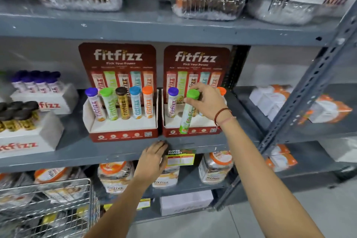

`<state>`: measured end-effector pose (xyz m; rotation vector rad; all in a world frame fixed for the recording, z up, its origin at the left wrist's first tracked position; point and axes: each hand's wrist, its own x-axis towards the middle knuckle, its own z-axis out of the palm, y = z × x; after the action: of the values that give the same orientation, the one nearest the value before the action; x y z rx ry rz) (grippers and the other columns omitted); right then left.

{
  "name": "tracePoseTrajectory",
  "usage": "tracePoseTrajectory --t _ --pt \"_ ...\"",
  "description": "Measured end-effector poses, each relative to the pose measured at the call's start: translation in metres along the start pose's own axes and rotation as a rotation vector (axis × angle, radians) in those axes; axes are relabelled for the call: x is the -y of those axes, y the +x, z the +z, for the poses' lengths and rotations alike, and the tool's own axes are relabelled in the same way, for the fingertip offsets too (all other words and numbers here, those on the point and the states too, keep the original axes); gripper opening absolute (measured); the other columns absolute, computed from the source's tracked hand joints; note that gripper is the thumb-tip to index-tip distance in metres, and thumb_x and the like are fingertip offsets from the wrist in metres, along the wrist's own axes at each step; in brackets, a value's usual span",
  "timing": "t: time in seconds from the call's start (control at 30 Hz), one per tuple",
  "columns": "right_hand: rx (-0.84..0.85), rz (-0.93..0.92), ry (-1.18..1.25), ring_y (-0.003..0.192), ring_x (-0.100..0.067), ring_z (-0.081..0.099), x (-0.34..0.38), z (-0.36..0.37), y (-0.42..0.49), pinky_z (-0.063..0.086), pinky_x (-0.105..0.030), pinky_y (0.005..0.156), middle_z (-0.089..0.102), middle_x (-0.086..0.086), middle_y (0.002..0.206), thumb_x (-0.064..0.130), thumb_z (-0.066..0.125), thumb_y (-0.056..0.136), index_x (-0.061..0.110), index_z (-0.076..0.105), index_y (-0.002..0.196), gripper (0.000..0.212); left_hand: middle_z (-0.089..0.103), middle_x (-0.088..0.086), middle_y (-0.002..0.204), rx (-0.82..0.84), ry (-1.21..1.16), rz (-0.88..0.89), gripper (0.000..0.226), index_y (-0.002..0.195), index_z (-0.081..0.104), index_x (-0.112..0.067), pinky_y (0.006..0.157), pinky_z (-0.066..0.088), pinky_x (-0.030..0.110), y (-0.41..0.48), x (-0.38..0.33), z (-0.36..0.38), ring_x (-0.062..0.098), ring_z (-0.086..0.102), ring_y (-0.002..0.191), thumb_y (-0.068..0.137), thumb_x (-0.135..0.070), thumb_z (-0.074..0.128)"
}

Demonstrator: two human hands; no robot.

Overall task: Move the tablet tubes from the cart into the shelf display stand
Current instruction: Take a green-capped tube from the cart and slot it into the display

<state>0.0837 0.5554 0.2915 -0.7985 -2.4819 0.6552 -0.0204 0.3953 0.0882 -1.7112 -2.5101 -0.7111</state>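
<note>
- While the right hand (207, 102) pinches the green-capped tube (187, 115) by its cap, the tube hangs tilted over the right display stand (193, 130), its foot at the front lip.
- Placing appears under way; next it likely needs standing upright and lowering into the empty slot beside the purple-capped tube (172, 103).
- The left hand (152, 162) rests flat, holding nothing, on the shelf edge (77, 157).
- The cart (48, 205) sits lower left.
</note>
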Motion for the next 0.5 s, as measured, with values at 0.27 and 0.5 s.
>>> tracePoseTrajectory --t 0.27,0.5 --pt "-0.017 0.006 -0.111 0.091 -0.019 0.056 -0.002 0.004 0.015 0.047 -0.031 0.087 0.066 -0.007 0.099 0.042 0.071 0.077 0.008 0.066 0.104 0.044 0.035 0.005 0.149 0.065 0.039 0.032 0.049 0.139 0.034 -0.015 0.113 0.023 0.037 -0.005 0.007 0.002 0.019 0.029 0.137 0.092 -0.023 0.046" --pt "0.045 0.016 -0.115 0.115 -0.023 0.056 -0.002 0.004 0.023 0.042 -0.029 0.095 0.065 -0.007 0.121 0.032 0.072 0.079 0.012 0.066 0.112 0.038 0.026 0.0 0.152 0.075 0.047 0.01 0.05 0.142 0.026 -0.021 0.116 0.014 0.035 -0.007 0.007 0.003 0.016 0.021 0.14 0.095 -0.026 0.042"
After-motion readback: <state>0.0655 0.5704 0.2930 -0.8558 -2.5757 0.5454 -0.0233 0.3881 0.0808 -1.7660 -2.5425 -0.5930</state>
